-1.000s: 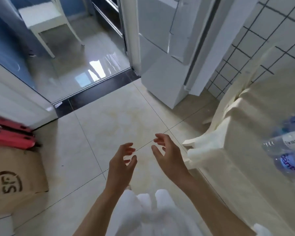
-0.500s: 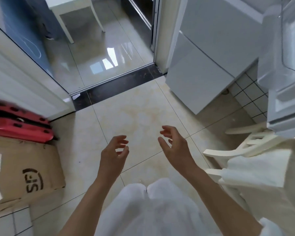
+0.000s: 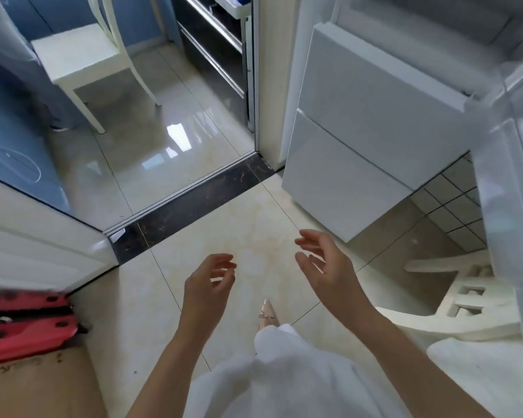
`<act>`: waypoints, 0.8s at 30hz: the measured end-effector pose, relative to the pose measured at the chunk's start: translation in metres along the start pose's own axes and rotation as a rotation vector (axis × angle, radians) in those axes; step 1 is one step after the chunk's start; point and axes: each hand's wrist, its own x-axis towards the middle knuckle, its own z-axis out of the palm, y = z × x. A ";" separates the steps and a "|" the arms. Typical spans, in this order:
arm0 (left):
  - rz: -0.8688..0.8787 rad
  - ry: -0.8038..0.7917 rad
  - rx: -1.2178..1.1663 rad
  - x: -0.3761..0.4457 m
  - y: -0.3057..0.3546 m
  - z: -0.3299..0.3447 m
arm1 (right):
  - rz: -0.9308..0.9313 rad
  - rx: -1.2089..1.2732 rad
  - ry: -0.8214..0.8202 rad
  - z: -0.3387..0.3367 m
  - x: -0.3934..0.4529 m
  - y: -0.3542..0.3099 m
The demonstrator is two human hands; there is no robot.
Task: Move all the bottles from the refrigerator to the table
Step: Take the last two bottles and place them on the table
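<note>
The white refrigerator (image 3: 360,131) stands at the upper right, its two lower drawers shut and its open upper door (image 3: 507,182) hanging along the right edge. No bottle shows in this view. My left hand (image 3: 207,283) hovers over the floor tiles, fingers loosely curled, holding nothing. My right hand (image 3: 326,263) floats beside it, nearer the refrigerator, fingers relaxed and empty. A corner of the white-covered table (image 3: 489,375) shows at the lower right.
A cream plastic chair (image 3: 453,306) sits under the fridge door at right. A red case (image 3: 21,324) and a cardboard box (image 3: 37,387) lie at lower left. A dark threshold (image 3: 194,203) leads to a room with a white chair (image 3: 82,64).
My view has swung left from the table toward the refrigerator; the bottles on the table have left the frame. Both hands stay empty and have risen slightly.
</note>
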 end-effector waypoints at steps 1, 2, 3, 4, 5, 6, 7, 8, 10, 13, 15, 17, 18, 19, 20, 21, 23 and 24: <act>0.021 -0.008 0.000 0.018 0.007 0.001 | -0.010 0.002 0.013 -0.003 0.017 -0.005; 0.039 -0.015 -0.006 0.035 0.014 0.001 | -0.016 0.002 0.023 -0.006 0.033 -0.010; 0.059 -0.021 -0.015 0.054 0.022 0.002 | -0.018 0.003 0.035 -0.007 0.050 -0.015; 0.074 -0.027 -0.017 0.071 0.030 0.003 | -0.017 0.004 0.047 -0.007 0.066 -0.020; 0.085 -0.033 -0.021 0.084 0.039 0.003 | -0.015 0.007 0.061 -0.007 0.078 -0.024; 0.094 -0.049 -0.029 0.105 0.047 0.004 | -0.008 0.017 0.082 -0.008 0.096 -0.029; 0.103 -0.063 -0.035 0.118 0.053 0.005 | -0.005 0.023 0.092 -0.008 0.106 -0.033; 0.114 -0.071 -0.042 0.126 0.059 0.005 | -0.009 0.027 0.091 -0.007 0.112 -0.036; 0.134 -0.099 -0.058 0.157 0.075 0.006 | -0.005 0.018 0.120 -0.007 0.138 -0.044; 0.165 -0.142 -0.078 0.219 0.099 0.009 | -0.002 0.011 0.199 -0.008 0.187 -0.057; 0.200 -0.181 -0.093 0.262 0.116 0.011 | 0.012 0.012 0.258 -0.011 0.223 -0.065; 0.228 -0.233 -0.088 0.299 0.130 0.012 | 0.026 0.027 0.309 -0.013 0.252 -0.075; 0.248 -0.263 -0.086 0.319 0.139 0.012 | 0.034 0.037 0.345 -0.015 0.267 -0.081; 0.274 -0.288 -0.081 0.339 0.149 0.013 | 0.045 0.051 0.385 -0.017 0.283 -0.086; 0.298 -0.305 -0.075 0.356 0.160 0.015 | 0.056 0.060 0.419 -0.020 0.296 -0.091; 0.319 -0.326 -0.069 0.374 0.171 0.017 | 0.067 0.070 0.453 -0.023 0.307 -0.095; 0.369 -0.379 -0.062 0.403 0.194 0.024 | 0.077 0.092 0.524 -0.030 0.327 -0.102; 0.392 -0.412 -0.057 0.416 0.206 0.029 | 0.080 0.100 0.553 -0.033 0.335 -0.105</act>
